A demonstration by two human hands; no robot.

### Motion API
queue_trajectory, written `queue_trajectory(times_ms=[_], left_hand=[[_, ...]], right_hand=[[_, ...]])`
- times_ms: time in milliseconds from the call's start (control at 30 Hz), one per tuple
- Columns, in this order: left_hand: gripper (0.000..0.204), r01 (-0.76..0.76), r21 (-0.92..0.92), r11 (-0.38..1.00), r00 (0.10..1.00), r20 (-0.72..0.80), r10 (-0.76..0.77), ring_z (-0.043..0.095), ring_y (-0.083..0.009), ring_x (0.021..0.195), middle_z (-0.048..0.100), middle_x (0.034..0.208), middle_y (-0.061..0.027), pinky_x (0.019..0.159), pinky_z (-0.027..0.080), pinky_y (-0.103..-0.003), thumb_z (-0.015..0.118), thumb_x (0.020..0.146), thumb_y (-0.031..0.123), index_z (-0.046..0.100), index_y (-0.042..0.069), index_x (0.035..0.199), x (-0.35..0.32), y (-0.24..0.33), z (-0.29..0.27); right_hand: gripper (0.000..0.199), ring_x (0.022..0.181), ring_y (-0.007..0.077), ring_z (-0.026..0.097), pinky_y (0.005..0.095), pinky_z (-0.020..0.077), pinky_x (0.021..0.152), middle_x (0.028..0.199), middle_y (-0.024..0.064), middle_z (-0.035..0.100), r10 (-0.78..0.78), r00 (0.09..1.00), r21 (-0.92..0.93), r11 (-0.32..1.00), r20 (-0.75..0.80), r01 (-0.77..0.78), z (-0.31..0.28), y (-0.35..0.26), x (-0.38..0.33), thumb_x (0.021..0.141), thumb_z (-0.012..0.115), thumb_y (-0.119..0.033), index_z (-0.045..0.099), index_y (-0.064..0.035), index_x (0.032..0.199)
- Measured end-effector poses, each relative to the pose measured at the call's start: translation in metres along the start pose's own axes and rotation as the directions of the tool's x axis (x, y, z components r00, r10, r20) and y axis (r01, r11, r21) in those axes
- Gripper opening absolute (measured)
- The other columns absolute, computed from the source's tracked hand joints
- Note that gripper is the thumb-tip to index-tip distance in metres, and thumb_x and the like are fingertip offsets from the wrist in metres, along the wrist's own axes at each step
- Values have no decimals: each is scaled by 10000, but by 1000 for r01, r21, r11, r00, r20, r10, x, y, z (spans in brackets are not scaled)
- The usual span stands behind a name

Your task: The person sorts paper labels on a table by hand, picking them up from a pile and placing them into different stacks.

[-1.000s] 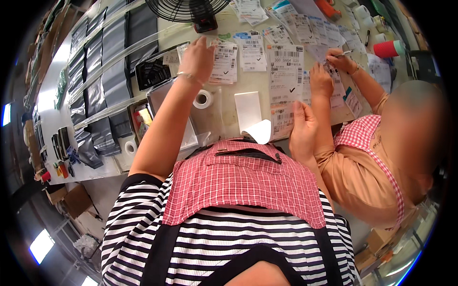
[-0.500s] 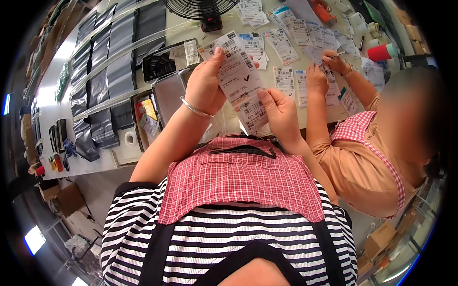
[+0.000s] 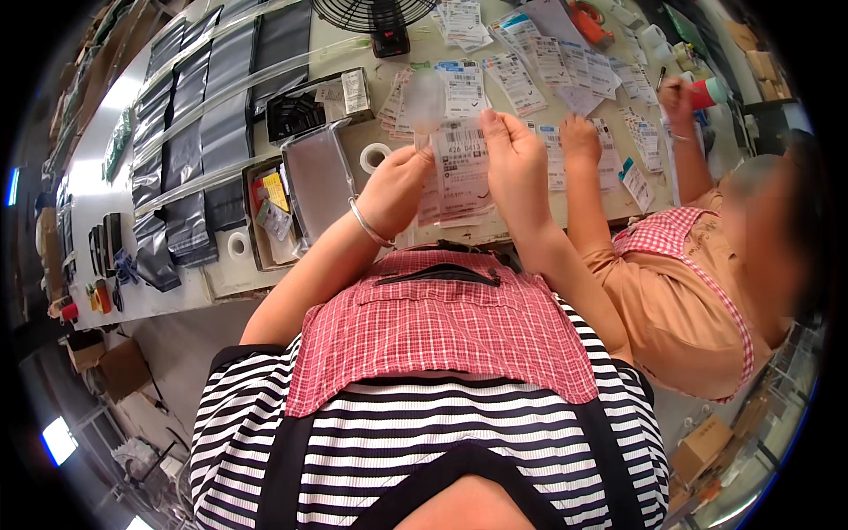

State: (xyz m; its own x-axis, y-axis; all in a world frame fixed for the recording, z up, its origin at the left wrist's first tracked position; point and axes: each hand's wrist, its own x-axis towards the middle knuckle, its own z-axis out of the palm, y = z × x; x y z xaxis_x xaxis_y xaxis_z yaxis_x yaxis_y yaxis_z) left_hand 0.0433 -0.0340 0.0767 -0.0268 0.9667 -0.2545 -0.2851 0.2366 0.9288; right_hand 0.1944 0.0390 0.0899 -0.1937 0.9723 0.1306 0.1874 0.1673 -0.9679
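A printed paper shipping label (image 3: 464,163), with barcodes and a handwritten tick, is held upright in front of my apron. My left hand (image 3: 395,194), a bracelet at its wrist, pinches the label's left edge. On the opposite edge, the thumb and fingers of my right hand (image 3: 517,163) are closed. A pale blurred patch above my left fingers cannot be made out. Behind the label, more printed slips (image 3: 461,88) lie on the table.
At left are grey plastic mailing bags (image 3: 228,97) under clear strips, a black basket (image 3: 291,119) and a tape roll (image 3: 366,157). A black fan (image 3: 389,40) stands at the back. On my right, a co-worker's hands (image 3: 579,141) are among slips, near a red spool (image 3: 702,94).
My left hand has come down and the label is now more upright and lower, its long upper part no longer plain to see. The co-worker's far hand has moved right toward a pen.
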Motion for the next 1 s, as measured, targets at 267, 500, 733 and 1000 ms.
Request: queue_trajectory(times_ms=[267, 500, 733, 1000], left_hand=[[459, 107, -265, 958, 991, -45, -123, 643, -149, 939, 701, 975, -78, 849, 519, -293, 500, 1038, 375, 643, -60, 1084, 0, -2, 0], [448, 38, -586, 810, 999, 24, -30, 629, -344, 1129, 634, 1224, -236, 1009, 487, -460, 403, 1055, 296, 490, -55, 1321, 8, 4, -14], [431, 20, -601, 799, 999, 41, 6, 624, -340, 1139, 637, 1221, -237, 1016, 481, -461, 415, 1050, 287, 495, -37, 1324, 7, 4, -15], [415, 18, -589, 808, 1000, 27, -3, 623, -332, 1141, 640, 1219, -230, 1016, 480, -455, 402, 1053, 269, 513, -49, 1295, 6, 4, -17]], right_hand=[[401, 593, 123, 479, 332, 412, 564, 616, 69, 559, 65, 990, -35, 998, 123, -61, 7, -3, -3, 1025, 539, -304, 646, 54, 879], [339, 698, 64, 531, 265, 458, 626, 761, 8, 646, 136, 912, 166, 962, 388, -215, -18, 19, -42, 1012, 587, -284, 663, 45, 977], [336, 738, 75, 567, 253, 481, 665, 805, 40, 670, 150, 883, 109, 969, 445, -220, -19, 26, -44, 1011, 592, -269, 658, 61, 1001], [347, 728, 72, 558, 253, 471, 651, 782, 40, 659, 141, 885, 108, 972, 444, -209, -16, 34, -46, 1012, 589, -279, 656, 59, 969]])
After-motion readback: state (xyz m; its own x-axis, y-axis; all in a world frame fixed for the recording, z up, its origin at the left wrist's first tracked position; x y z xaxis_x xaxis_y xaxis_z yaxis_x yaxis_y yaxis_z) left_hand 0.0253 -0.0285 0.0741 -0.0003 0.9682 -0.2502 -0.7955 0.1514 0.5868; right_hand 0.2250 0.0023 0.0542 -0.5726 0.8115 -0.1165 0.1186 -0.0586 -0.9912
